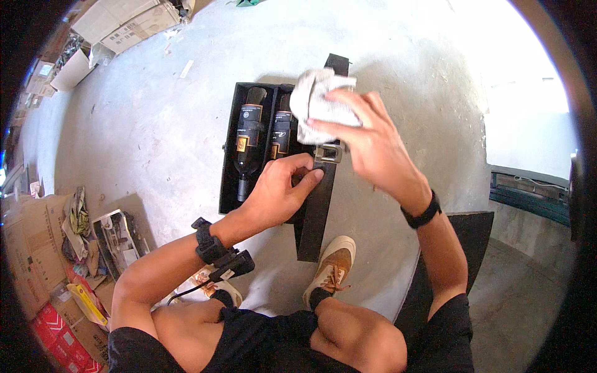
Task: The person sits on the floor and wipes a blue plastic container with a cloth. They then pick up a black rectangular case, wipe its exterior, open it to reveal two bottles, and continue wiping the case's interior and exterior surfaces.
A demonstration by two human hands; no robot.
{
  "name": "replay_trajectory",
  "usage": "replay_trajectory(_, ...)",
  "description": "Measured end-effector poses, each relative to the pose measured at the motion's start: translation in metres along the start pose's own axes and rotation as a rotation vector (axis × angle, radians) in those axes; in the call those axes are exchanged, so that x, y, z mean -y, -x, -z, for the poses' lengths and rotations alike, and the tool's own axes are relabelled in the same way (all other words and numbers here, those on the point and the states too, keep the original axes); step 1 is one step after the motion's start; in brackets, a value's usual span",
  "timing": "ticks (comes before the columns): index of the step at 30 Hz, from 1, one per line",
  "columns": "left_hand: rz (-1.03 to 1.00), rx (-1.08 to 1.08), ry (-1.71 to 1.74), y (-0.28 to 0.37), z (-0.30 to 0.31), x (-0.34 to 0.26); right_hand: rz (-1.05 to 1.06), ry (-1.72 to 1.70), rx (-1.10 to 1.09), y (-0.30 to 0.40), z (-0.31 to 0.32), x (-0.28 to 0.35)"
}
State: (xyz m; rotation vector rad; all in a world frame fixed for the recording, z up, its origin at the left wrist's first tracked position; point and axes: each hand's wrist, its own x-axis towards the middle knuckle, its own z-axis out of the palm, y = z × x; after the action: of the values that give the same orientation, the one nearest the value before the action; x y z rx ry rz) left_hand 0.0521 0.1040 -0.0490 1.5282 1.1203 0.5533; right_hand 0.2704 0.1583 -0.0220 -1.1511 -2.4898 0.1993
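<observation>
A black case (228, 154) lies open on the floor with two dark wine bottles in it: one bottle (248, 140) at the left and another bottle (281, 133) beside it, partly covered by my hands. Along the case's right side stands its raised black lid (317, 214), seen nearly edge-on, with a metal buckle (330, 153) on it. My left hand (284, 186) pinches the lid's edge just below the buckle, thumb and forefinger on it. In my right hand (368, 135) is a bunched white cloth (322, 105), held over the lid's upper part.
Cardboard boxes (135, 28) lie at the upper left. More cardboard (37, 252), rags and a metal-framed tray (119, 238) are at the lower left. A dark panel (466, 247) stands right of my legs. My shoes (336, 261) are close below the case.
</observation>
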Motion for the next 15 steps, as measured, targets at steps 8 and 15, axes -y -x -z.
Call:
replay_trajectory(8,-0.036,-0.017,0.089,-0.006,-0.011,0.005,-0.010,0.165,-0.175,-0.063,-0.015,-0.084)
replay_trajectory(15,-0.036,-0.020,0.056,-0.001,-0.007,0.005,-0.033,0.053,-0.134,-0.026,-0.009,-0.024)
